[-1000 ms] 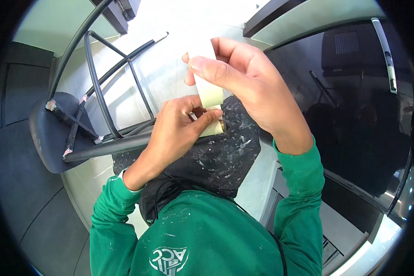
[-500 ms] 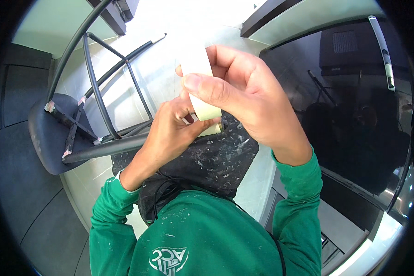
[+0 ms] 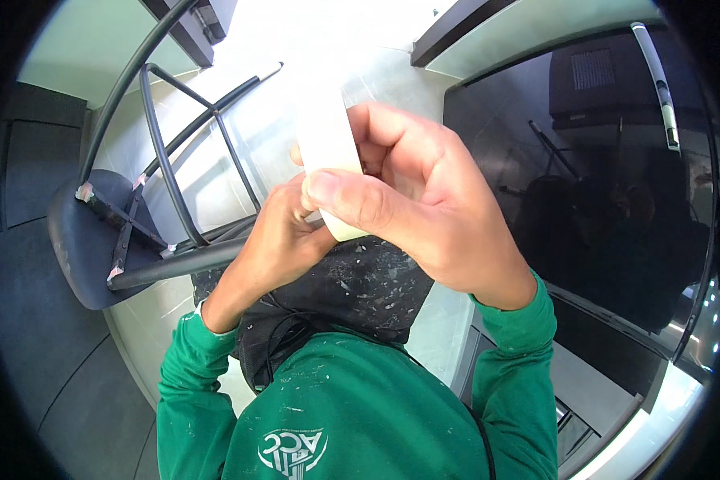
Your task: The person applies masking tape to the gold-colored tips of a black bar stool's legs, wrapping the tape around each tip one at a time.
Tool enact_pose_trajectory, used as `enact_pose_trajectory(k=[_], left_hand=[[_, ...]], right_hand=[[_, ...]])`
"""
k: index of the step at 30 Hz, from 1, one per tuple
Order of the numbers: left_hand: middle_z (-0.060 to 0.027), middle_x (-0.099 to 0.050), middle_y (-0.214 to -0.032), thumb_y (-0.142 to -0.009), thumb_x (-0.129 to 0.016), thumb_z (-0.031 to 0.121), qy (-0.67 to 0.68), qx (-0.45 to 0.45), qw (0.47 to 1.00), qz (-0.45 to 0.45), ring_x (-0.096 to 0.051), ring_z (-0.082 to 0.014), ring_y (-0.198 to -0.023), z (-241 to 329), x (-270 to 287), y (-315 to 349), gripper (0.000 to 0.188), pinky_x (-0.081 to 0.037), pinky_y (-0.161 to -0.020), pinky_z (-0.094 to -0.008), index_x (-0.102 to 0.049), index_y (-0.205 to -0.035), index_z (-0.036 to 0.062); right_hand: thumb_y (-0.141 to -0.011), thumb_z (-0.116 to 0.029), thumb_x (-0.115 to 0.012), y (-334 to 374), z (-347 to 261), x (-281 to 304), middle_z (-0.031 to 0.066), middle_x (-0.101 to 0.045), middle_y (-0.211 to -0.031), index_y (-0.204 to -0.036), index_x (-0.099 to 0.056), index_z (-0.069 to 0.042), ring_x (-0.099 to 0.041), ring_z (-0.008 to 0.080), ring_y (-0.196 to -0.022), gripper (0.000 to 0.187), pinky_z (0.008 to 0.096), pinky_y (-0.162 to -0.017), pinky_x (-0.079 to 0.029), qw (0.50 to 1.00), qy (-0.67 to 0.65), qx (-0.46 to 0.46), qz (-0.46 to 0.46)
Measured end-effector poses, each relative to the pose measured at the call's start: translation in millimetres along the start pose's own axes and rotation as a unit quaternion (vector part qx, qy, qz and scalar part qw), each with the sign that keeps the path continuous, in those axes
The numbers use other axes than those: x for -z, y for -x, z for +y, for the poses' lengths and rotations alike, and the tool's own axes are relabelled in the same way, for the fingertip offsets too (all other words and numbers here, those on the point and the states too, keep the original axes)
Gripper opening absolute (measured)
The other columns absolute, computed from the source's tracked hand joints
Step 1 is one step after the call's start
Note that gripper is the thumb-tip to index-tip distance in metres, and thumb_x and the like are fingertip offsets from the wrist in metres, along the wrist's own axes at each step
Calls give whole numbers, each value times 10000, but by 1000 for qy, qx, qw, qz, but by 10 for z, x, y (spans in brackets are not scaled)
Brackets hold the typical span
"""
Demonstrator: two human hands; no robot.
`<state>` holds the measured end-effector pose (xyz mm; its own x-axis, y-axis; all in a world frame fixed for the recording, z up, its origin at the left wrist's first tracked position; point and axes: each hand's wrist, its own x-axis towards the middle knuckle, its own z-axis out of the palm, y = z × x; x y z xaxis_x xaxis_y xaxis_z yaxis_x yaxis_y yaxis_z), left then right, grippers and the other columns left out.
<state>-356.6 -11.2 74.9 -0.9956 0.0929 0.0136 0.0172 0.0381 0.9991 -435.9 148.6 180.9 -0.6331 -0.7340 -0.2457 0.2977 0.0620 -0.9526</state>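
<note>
A strip of pale yellow tape hangs in front of me, its upper end washed out by glare. My right hand pinches it, thumb on the near face and fingers behind. Close below, my left hand is closed by the strip's lower end, its fingertips partly hidden by the strip and the right thumb. The tape roll in the left hand is now out of sight behind the hands. Beneath them are my dark, paint-spotted trousers.
To the left a black bar stool lies tipped over, legs pointing up and across, with whitish patches at its joints. A glossy dark panel with a metal handle stands on the right. Dark grey panels line the left side; the pale floor is brightly lit.
Both hands have come closer together, the right one moving down toward me with the strip. The tape roll that showed by the left fingers is now hidden.
</note>
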Motion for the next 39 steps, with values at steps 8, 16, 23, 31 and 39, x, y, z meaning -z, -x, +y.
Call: enact_pose_trajectory(k=[8,16,23,31,39], left_hand=[[-155,-747,-1027,-811,-815,99,-3,-29,998,-54,-702,-360,-989,-109,98,54,248,-556,-886,-436,-769,-1049,47],[-121,-771,-1077,-852,-633,-52,-80,-103,989,-66,-673,-310,-966,-79,100,-3,268,-543,-835,-417,-782,-1064,15],[-144,-762,-1061,-819,-578,-99,-91,-81,990,-68,-681,-304,-942,-45,20,-25,331,-548,-827,-379,-783,-1062,-8],[-135,-765,-1067,-851,-616,-100,-124,-73,987,-70,-698,-246,-969,2,59,-11,304,-545,-857,-350,-793,-1078,-1],[-154,-752,-1065,-930,-764,59,-115,-65,987,-91,-720,-257,-981,22,31,-55,127,-554,-871,-364,-740,-1026,-20]], right_hand=[[-965,-215,-767,343,-76,-185,48,-709,-1008,-1176,-647,21,-629,89,-895,338,261,-822,-495,998,68,0,7],[-877,-142,-850,956,86,-489,82,-541,-856,-999,-632,-7,-525,263,-768,283,362,-687,-431,975,203,74,55],[-850,-206,-888,1331,331,-492,91,-712,-954,-972,-728,-23,-646,248,-842,272,345,-767,-501,965,218,93,116],[-831,-191,-895,1357,463,-540,59,-641,-811,-886,-687,-31,-566,242,-701,268,341,-651,-435,958,217,121,146],[-830,-218,-894,1463,619,-534,59,-657,-771,-824,-695,-32,-585,235,-685,272,341,-648,-456,955,212,116,170]])
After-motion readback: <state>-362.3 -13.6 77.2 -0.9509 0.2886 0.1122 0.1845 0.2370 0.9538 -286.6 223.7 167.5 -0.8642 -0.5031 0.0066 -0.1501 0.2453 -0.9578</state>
